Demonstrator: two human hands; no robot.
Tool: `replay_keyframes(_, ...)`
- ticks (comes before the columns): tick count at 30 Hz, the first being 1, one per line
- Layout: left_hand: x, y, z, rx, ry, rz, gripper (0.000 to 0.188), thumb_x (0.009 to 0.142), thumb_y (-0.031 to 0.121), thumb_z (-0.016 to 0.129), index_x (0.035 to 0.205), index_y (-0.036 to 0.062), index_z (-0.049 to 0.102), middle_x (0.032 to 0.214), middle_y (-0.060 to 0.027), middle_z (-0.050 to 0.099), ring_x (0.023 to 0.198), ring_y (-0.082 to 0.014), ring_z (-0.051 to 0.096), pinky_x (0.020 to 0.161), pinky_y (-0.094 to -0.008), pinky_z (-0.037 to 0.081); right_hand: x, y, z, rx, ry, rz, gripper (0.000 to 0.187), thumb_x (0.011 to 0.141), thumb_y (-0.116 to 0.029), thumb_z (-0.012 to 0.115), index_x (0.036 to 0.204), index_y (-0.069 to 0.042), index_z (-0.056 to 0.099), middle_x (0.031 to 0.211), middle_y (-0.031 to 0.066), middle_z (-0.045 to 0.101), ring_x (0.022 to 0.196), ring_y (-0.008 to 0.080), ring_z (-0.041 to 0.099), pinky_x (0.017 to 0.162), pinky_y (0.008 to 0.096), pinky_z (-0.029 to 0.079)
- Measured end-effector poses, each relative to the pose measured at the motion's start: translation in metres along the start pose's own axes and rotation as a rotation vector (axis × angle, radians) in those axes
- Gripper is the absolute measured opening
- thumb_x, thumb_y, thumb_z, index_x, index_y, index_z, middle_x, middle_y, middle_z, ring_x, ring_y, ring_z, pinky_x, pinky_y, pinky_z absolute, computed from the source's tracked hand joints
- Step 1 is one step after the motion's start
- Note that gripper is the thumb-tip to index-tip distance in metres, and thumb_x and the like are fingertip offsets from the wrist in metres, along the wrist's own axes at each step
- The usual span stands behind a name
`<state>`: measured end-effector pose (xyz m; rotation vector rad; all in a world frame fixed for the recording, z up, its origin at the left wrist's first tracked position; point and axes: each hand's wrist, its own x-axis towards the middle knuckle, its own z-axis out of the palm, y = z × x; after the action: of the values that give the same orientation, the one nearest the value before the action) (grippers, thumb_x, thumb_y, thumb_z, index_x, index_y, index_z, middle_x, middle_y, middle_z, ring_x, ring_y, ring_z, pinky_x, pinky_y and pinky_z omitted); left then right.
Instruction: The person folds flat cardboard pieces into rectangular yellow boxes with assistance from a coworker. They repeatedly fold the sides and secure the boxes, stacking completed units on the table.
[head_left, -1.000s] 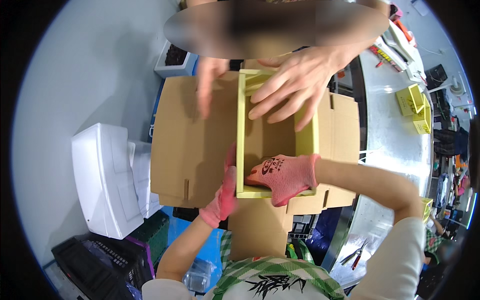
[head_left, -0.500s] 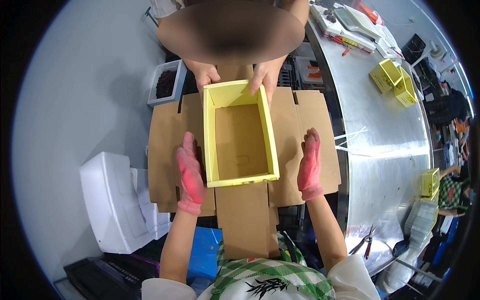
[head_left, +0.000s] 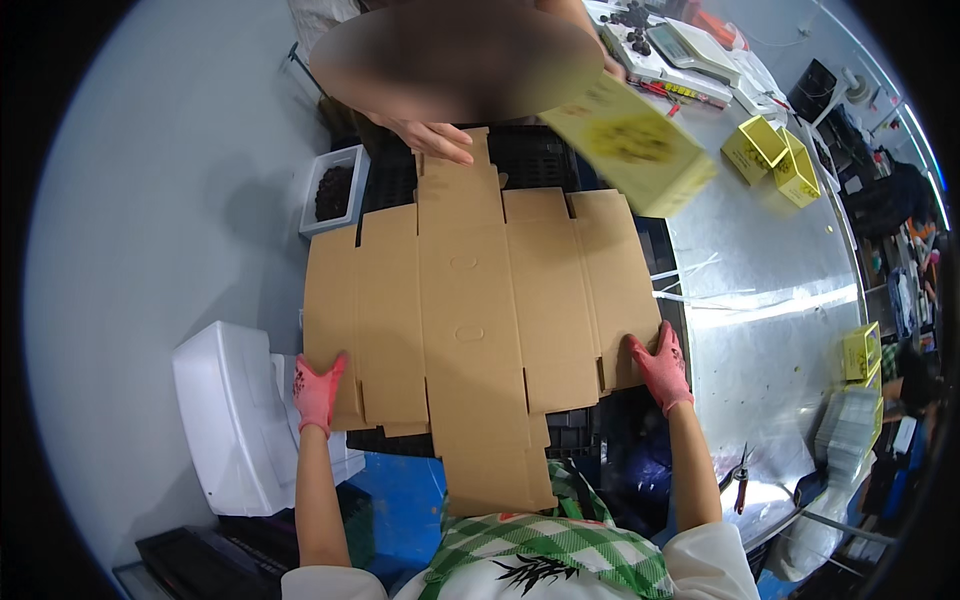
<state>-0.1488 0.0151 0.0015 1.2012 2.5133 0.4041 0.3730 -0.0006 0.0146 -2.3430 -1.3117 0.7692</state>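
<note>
A flat, unfolded brown cardboard box blank (head_left: pixel 470 270) lies in front of me, with a long flap running toward my apron. My left hand (head_left: pixel 318 393), in a pink glove, rests at its near left corner, thumb and fingers apart. At the right edge is my right hand (head_left: pixel 663 368), also in a pink glove, the thumb over the cardboard and the fingers spread along its side. Opposite, a co-worker's hand (head_left: pixel 435 138) hovers over the far flap. The co-worker's other hand holds a yellow box (head_left: pixel 640 145), blurred and tilted, on the right.
A metal table (head_left: pixel 760 300) runs along the right, bearing yellow boxes (head_left: pixel 755 148), a scale (head_left: pixel 690 50) and pliers (head_left: pixel 741 485). To the left stand a white foam box (head_left: pixel 235 420) and a white tub (head_left: pixel 340 190) with dark contents. Black crates (head_left: pixel 540 155) show beneath the cardboard.
The co-worker has lifted the yellow box off the cardboard toward the right, releasing it with one hand. My hands have moved apart from beside the box to the cardboard's outer edges.
</note>
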Motion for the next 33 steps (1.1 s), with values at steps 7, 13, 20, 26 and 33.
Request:
replay_keyframes(7,0.0,0.013,-0.008,-0.073,-0.016,0.049,0.07,0.071,0.048,0.075,0.116,-0.0008,0.052,0.115,-0.0193,0.06,0.109,-0.0353,0.056,0.091,-0.0409,0.044,0.012,-0.005,-0.017,0.073,-0.056,0.071,0.064,0.079,-0.029,0.07,0.13,0.001,0.045,0.135,0.017,0.045,0.123,0.0326,0.046,0.103,0.0376,0.038)
replay_keyframes(13,0.018,-0.014,-0.002,-0.229,-0.034,0.039,0.068,0.071,0.042,0.077,0.117,-0.002,0.052,0.114,-0.0183,0.06,0.106,-0.0319,0.057,0.09,-0.0393,0.045,0.002,-0.034,-0.023,-0.033,-0.006,0.011,0.046,0.079,-0.026,0.069,0.112,0.001,0.054,0.122,0.0183,0.051,0.111,0.0351,0.053,0.095,0.0389,0.043)
replay_keyframes(20,-0.007,0.014,-0.048,0.139,0.433,0.275,0.058,0.071,0.03,0.076,0.115,-0.0001,0.054,0.102,-0.0167,0.065,0.098,-0.033,0.061,0.083,-0.0376,0.048,-0.016,-0.069,-0.047,-0.259,0.093,0.041,0.053,0.077,-0.026,0.073,0.117,-0.001,0.049,0.113,0.0187,0.062,0.107,0.0346,0.059,0.093,0.0396,0.044)
replay_keyframes(26,-0.031,0.074,-0.068,0.208,-0.115,0.301,0.077,0.074,0.031,0.074,0.134,0.0018,0.035,0.117,-0.0209,0.055,0.103,-0.0355,0.057,0.082,-0.0428,0.049,-0.009,-0.07,-0.01,-0.361,0.207,-0.461,0.04,0.078,-0.024,0.066,0.111,-0.006,0.051,0.099,0.0158,0.061,0.087,0.032,0.064,0.072,0.0435,0.052)
replay_keyframes(33,-0.089,0.087,0.026,-0.1,-0.373,0.687,0.046,0.083,0.026,0.068,0.121,0.0057,0.054,0.126,-0.0171,0.046,0.103,-0.036,0.054,0.085,-0.0429,0.047,-0.048,-0.105,0.061,-0.102,-0.054,-0.593,0.034,0.087,-0.019,0.058,0.118,-0.007,0.052,0.102,0.0158,0.06,0.088,0.0329,0.063,0.075,0.0417,0.051)
